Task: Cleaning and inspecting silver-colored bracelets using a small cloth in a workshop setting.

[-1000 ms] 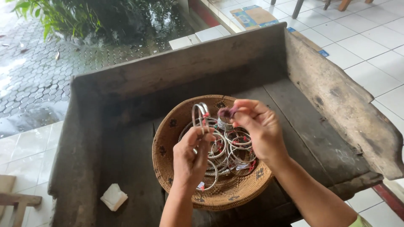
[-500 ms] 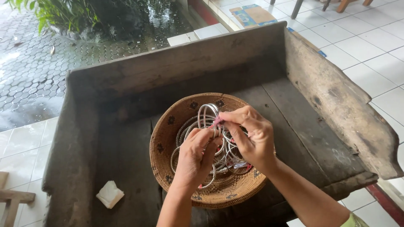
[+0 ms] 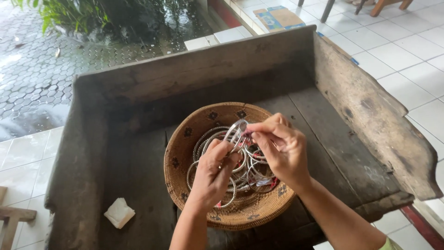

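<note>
A round woven basket [image 3: 185, 139] with dark flower patterns sits on a dark wooden tray-like table [image 3: 333, 115]. Inside it lie several thin silver bangles [image 3: 208, 139]. My left hand [image 3: 213, 173] and my right hand [image 3: 282, 150] hover over the basket, both pinching a small bunch of silver bangles [image 3: 236, 132] held upright between them. My right thumb and fingers close on the top of the bunch; my left fingers grip its lower part.
A white crumpled piece of paper [image 3: 119, 213] lies on the table's front left. Raised wooden walls [image 3: 370, 106] run along the back and both sides. White floor tiles [image 3: 407, 55] lie to the right, wet paving [image 3: 37, 74] and plants behind.
My hands have shifted slightly right and lower over the basket, still working the same bunch of bangles. The view has tilted a little.
</note>
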